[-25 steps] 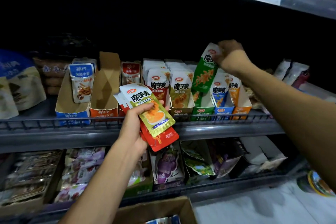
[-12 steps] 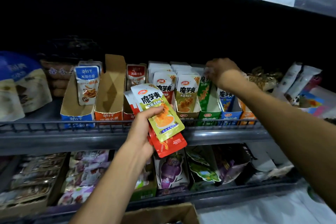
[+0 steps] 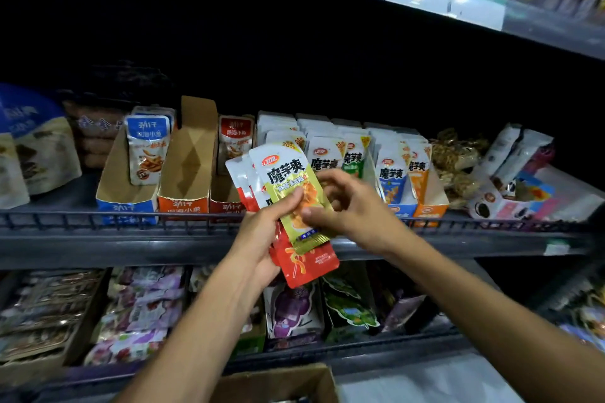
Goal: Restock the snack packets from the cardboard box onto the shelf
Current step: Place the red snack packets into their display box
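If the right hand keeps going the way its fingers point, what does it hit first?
The right hand points left at the green packet that the left hand holds; its thumb and fingers look already on it, so likely that packet.

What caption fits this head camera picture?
Left hand holds snack packets; right hand pinches the yellow-green packet.

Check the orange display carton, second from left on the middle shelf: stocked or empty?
Empty: the orange display carton shows only bare cardboard inside, no packets.
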The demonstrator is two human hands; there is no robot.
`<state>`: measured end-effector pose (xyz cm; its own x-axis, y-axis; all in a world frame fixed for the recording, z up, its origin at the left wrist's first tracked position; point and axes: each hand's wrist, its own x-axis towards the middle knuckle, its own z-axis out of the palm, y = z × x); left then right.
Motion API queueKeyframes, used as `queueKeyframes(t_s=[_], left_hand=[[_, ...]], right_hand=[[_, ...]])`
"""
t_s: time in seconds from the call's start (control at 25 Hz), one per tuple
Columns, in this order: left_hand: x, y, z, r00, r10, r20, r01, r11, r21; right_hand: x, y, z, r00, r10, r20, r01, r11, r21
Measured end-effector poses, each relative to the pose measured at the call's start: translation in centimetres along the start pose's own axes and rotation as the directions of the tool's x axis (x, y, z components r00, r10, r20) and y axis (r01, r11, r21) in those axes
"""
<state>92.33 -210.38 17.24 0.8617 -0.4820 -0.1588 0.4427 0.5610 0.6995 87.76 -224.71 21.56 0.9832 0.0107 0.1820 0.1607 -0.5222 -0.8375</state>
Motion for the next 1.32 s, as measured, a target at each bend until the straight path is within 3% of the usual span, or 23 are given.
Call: queueKeyframes(t_s=[0.12, 0.2, 0.28, 0.44, 0.52, 0.64, 0.72, 0.8, 0.96, 1.04, 1.12, 1.16, 1.2, 1.24, 1.32], left_hand=[[-0.5, -0.2, 0.0, 1.0, -0.021, 0.019, 0.021, 1.0, -0.008], [-0.5, -0.3, -0.4, 0.999, -0.045, -0.005, 0.045, 0.999, 0.017], [-0.5, -0.4, -0.6, 0.998, -0.058, -0.037, 0.06, 0.996, 0.064], [-0.8, -0.3, -0.6, 0.998, -0.064, -0.003, 0.064, 0.994, 0.085], [-0.7, -0.1, -0.7, 0.999, -0.045, -0.006, 0.046, 0.996, 0.08], [-0.4, 0.3, -1.0, 1.0, -0.025, -0.016, 0.026, 0.999, 0.021], [-0.1, 0.5, -1.2, 0.998, -0.035, -0.052, 0.035, 0.999, -0.004], [0.2, 0.7, -1.4, 0.996, -0.028, -0.081, 0.027, 1.0, -0.011], [0.5, 1.0, -1.5, 0.996, -0.007, -0.089, 0.008, 1.0, 0.006], [0.5, 1.1, -1.7, 0.995, 0.008, -0.099, -0.006, 1.0, 0.021], [0.5, 1.3, -1.7, 0.994, 0.034, -0.107, -0.03, 0.999, 0.038], [0.5, 1.4, -1.6, 0.992, 0.049, -0.113, -0.044, 0.998, 0.05], [0.5, 1.4, -1.5, 0.991, 0.064, -0.121, -0.057, 0.996, 0.064], [0.5, 1.5, -1.3, 0.989, 0.077, -0.128, -0.067, 0.995, 0.077], [0.5, 1.4, -1.1, 0.986, 0.091, -0.138, -0.078, 0.992, 0.102]], right_hand=[[-0.4, 1.1, 1.5, 0.981, 0.074, -0.182, -0.056, 0.993, 0.104], [-0.7, 1.9, 2.4, 0.944, 0.206, -0.258, -0.145, 0.961, 0.237], [-0.9, 2.2, 2.6, 0.927, 0.305, -0.218, -0.221, 0.915, 0.337], [-0.2, 0.2, 1.1, 0.945, 0.305, -0.116, -0.235, 0.883, 0.406], [0.9, -0.3, -0.2, 0.928, 0.302, -0.216, -0.2, 0.897, 0.395], [3.1, 0.2, -2.5, 0.849, 0.207, -0.486, -0.023, 0.933, 0.358], [4.4, 0.8, -3.3, 0.85, 0.162, -0.501, 0.039, 0.929, 0.367], [5.1, 1.4, -3.3, 0.878, 0.141, -0.457, -0.017, 0.965, 0.263], [5.9, 4.2, -1.9, 0.893, 0.156, -0.423, -0.246, 0.954, -0.168], [5.8, 5.0, -1.2, 0.814, 0.072, -0.576, -0.325, 0.879, -0.35], [4.6, 4.0, -0.4, 0.726, -0.061, -0.685, -0.228, 0.918, -0.324], [3.7, 3.4, 0.0, 0.757, -0.085, -0.648, -0.099, 0.965, -0.242], [2.9, 2.7, 0.3, 0.843, -0.074, -0.533, 0.006, 0.992, -0.127], [2.1, 2.1, 0.9, 0.932, -0.045, -0.36, 0.035, 0.999, -0.035], [1.3, 1.6, 1.9, 0.998, 0.021, -0.057, -0.022, 1.0, -0.003]])
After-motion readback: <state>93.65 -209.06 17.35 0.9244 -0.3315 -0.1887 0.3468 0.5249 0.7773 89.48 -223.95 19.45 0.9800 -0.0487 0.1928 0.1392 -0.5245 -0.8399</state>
